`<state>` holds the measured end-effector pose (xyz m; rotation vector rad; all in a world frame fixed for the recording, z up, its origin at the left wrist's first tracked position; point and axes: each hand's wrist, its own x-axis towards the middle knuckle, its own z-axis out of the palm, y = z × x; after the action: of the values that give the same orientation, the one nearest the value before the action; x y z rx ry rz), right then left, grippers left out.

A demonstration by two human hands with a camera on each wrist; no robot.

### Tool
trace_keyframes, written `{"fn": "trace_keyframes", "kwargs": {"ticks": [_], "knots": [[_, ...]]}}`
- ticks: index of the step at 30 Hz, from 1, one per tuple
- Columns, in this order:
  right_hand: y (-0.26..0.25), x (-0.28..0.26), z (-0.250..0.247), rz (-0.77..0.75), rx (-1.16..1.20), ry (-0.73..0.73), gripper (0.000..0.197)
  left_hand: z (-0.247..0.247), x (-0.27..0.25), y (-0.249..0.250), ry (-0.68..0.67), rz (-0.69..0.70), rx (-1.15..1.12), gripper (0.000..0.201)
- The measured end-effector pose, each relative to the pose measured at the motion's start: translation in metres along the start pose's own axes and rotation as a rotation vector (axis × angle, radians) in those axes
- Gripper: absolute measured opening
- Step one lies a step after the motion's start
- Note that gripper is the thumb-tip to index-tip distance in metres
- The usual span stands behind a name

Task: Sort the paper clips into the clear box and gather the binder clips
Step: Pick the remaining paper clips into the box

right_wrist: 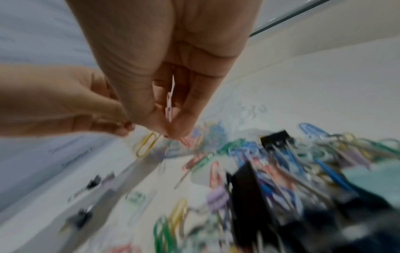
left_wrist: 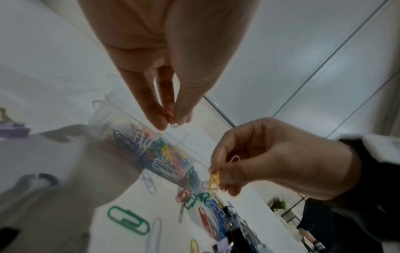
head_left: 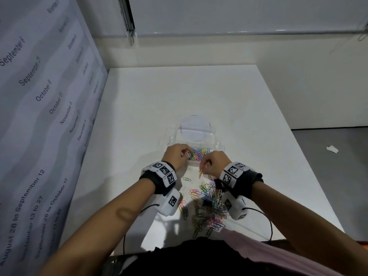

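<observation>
The clear box [head_left: 211, 165] stands open mid-table, part filled with coloured paper clips [left_wrist: 155, 150]. My left hand [head_left: 186, 154] hovers over its left end and pinches a small orange-red paper clip [left_wrist: 169, 112] between thumb and fingertips. My right hand [head_left: 206, 166] is at the box's near edge, pinching a pink clip [right_wrist: 168, 106] with a yellow paper clip [head_left: 201, 172] dangling below. A loose pile of paper clips [head_left: 207, 212] lies nearer to me, with a black binder clip [head_left: 207, 203] in it.
The box's clear lid [head_left: 196, 128] lies open behind it. A lone green paper clip [head_left: 186, 179] sits left of the pile. Small dark binder clips [right_wrist: 93, 183] lie apart to the left. A printed wall [head_left: 39, 116] borders the table's left side.
</observation>
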<state>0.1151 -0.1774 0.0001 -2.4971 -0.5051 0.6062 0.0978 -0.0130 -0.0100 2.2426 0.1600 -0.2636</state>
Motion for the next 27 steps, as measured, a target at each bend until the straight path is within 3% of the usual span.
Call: {"fn": "trace_keyframes", "kwargs": {"ticks": [5, 10, 14, 19, 23, 27], "knots": [[-0.004, 0.013, -0.018, 0.047, 0.135, 0.204, 0.02, 0.005, 0.01, 0.006, 0.035, -0.088, -0.094, 0.031], [0.004, 0.006, -0.006, 0.063, 0.141, 0.178, 0.019, 0.005, 0.001, -0.001, 0.036, -0.047, -0.058, 0.035], [0.014, 0.0, 0.013, 0.003, 0.028, 0.105, 0.017, 0.005, -0.01, -0.011, 0.019, 0.072, -0.035, 0.037], [0.019, -0.013, 0.022, -0.065, 0.049, 0.197, 0.016, 0.016, -0.028, -0.021, -0.05, 0.242, 0.167, 0.028], [0.02, -0.018, 0.028, 0.049, -0.024, 0.017, 0.026, 0.027, -0.035, -0.034, -0.226, 0.245, 0.348, 0.038], [0.018, -0.018, 0.037, 0.075, -0.115, -0.108, 0.047, 0.035, -0.041, -0.04, -0.287, 0.27, 0.492, 0.052]]}}
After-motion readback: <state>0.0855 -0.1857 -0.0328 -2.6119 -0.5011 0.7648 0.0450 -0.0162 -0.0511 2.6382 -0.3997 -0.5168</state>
